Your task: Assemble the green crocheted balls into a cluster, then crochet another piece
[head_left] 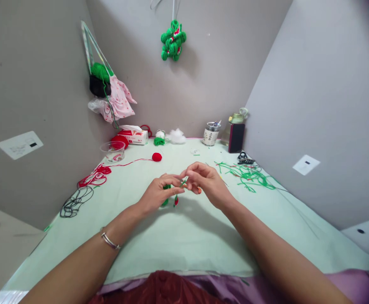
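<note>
Above the middle of the pale green table cover, my two hands almost meet at the fingertips. My left hand (162, 191) pinches a small green crochet piece (166, 198), partly hidden by the fingers. A short red-and-green bit (176, 200) dangles under it. My right hand (207, 181) has its fingers closed round a thin crochet hook, whose orange handle end (199, 191) peeks out below them. A green strand (183, 183) runs between the fingertips of both hands.
Red yarn ball (156, 157), loose red yarn (97, 174) and dark cord (76, 202) lie left. Green yarn scraps (250, 176) and black scissors (245, 158) lie right. Behind stand a plastic tub (113, 152), tissue pack (135, 136), white stuffing (177, 136), pen tin (211, 134) and phone (236, 138).
</note>
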The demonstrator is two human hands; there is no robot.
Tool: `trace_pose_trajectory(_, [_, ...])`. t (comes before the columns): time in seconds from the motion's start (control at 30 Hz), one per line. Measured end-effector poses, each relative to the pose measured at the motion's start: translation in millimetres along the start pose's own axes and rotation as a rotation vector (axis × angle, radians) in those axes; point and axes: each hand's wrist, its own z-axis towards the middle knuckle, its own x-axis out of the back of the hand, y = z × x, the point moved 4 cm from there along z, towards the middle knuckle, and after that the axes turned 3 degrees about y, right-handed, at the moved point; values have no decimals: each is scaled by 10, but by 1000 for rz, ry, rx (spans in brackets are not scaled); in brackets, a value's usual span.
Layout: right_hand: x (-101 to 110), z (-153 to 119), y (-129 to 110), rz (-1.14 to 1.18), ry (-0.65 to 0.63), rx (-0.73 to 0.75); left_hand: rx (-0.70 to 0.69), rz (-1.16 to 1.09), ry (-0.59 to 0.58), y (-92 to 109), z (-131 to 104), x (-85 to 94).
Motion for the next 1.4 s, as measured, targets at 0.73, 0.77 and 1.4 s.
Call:
trace_pose_trajectory(0.73, [-30,-6,79,-315,38,41,65,-124,-11,-2,52,253])
trace_pose_trajectory(0.77, [-48,-17,69,-343,29,69,67,-143,-21,13,39,217])
trace_pose_trajectory(1.4, [36,-5,-14,-108,70,-20,-59,-149,-158,160,-36,53])
